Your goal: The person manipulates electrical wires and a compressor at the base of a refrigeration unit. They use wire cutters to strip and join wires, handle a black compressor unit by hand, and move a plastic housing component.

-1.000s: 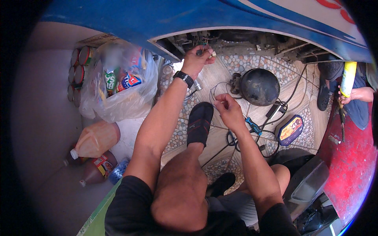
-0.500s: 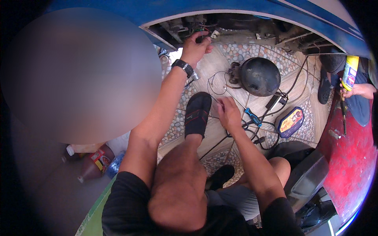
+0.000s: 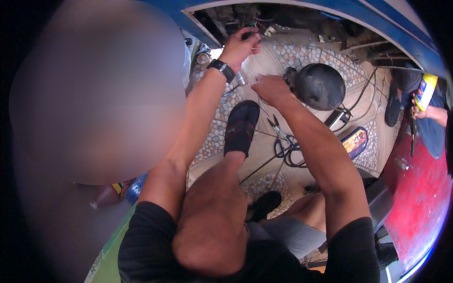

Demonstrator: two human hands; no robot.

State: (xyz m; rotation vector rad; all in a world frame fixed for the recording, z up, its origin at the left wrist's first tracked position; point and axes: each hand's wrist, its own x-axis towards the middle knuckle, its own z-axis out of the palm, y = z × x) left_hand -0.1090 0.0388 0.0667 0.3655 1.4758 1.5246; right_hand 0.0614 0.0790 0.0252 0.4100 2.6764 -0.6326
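Note:
My left hand (image 3: 239, 49) is raised at the open underside of the blue vehicle body (image 3: 198, 26), fingers curled around something small and dark among thin coloured wires (image 3: 253, 24). My right hand (image 3: 272, 88) is lower, its fingers bent, near a metal cylindrical piece (image 3: 241, 78); what is between its fingertips is hidden. Just right of it lies a black round tank (image 3: 320, 86) with a fitting. Pliers or scissors (image 3: 277, 129) and looped black cables (image 3: 295, 160) lie on the tiled floor below, near my shoe (image 3: 240, 127).
At the right, another person's hand (image 3: 422, 113) holds a yellow can (image 3: 425, 92) and a dark tool, beside a red scuffed surface (image 3: 415, 198). A dark-blue oval box (image 3: 354, 141) lies beside the cables. Bottles (image 3: 106, 197) lie bottom left; the upper left is blurred.
My right hand has moved up toward my left hand, from beside the cables to beside the tank. My left hand has moved slightly up into the opening. The view has shifted slightly.

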